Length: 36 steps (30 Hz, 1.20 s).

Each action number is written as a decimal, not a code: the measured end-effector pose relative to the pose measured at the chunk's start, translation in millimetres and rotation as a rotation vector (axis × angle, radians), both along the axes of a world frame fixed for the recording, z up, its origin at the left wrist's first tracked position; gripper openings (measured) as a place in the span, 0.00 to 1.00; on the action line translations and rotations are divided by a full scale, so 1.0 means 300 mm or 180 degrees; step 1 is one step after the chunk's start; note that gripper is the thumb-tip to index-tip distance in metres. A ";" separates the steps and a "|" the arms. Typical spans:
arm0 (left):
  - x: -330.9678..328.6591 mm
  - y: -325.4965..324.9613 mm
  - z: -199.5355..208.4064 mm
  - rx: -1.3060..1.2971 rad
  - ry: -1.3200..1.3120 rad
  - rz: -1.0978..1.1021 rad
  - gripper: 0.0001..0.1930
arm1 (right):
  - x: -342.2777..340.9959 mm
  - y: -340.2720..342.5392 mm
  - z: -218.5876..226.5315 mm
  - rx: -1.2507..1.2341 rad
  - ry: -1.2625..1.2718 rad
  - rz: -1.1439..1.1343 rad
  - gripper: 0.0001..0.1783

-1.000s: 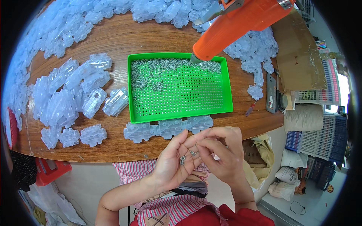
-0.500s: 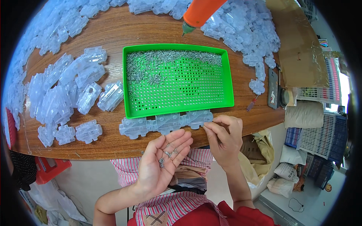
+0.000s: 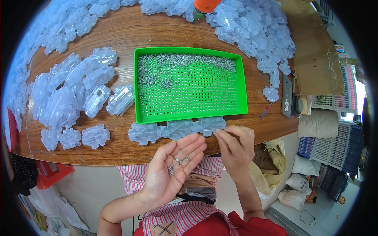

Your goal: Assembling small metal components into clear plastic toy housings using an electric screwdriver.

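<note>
Small silver screws (image 3: 171, 169) lie on the upturned, cupped palm of my left hand (image 3: 167, 171), held below the near edge of the table. My right hand (image 3: 237, 151) is closed in a pinch at the right end of a row of three clear plastic housings (image 3: 179, 129). Whatever sits between those fingertips is too small and hidden to make out. The row lies along the near side of a green perforated tray (image 3: 191, 118). Loose silver screws (image 3: 185, 59) cover the tray's far side and left part.
Clear housings (image 3: 59, 100) are heaped at left, and more (image 3: 252, 31) at far right. An orange power screwdriver (image 3: 204, 6) with a green tip hangs over the far side. A small screwdriver (image 3: 265, 112) and a phone (image 3: 287, 96) lie at right, near a cardboard sheet (image 3: 313, 51).
The orange power screwdriver has moved away toward the far edge. The whole view has shifted slightly; both hands keep nearly the same pose beside the housings.
</note>
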<state>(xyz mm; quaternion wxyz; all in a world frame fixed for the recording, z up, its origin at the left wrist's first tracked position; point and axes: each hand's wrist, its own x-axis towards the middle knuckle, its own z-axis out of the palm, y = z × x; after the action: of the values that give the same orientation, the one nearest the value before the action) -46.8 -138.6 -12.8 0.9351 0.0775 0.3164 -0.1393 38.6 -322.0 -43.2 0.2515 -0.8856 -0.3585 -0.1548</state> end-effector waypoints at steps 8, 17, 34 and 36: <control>0.024 -0.007 -0.031 -0.0598 -0.0548 0.0095 0.30 | -0.052 0.062 0.163 0.0377 0.0865 0.0094 0.16; 0.054 -0.034 -0.027 -0.0150 -0.0744 0.0033 0.31 | -0.057 0.067 0.189 -0.0061 0.0414 0.0520 0.15; 0.034 -0.011 -0.065 0.0991 -0.0755 -0.0485 0.14 | -0.020 0.114 0.124 0.1481 0.1538 0.0246 0.06; 0.026 -0.014 -0.065 0.1056 -0.0600 -0.0447 0.12 | -0.023 0.101 0.150 0.1282 0.1587 0.0189 0.06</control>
<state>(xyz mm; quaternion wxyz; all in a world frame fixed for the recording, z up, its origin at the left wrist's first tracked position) -38.9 -142.6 -32.3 0.9230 0.2650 0.2400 -0.1423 31.6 -291.7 1.9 0.5062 -0.8178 -0.2737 0.0065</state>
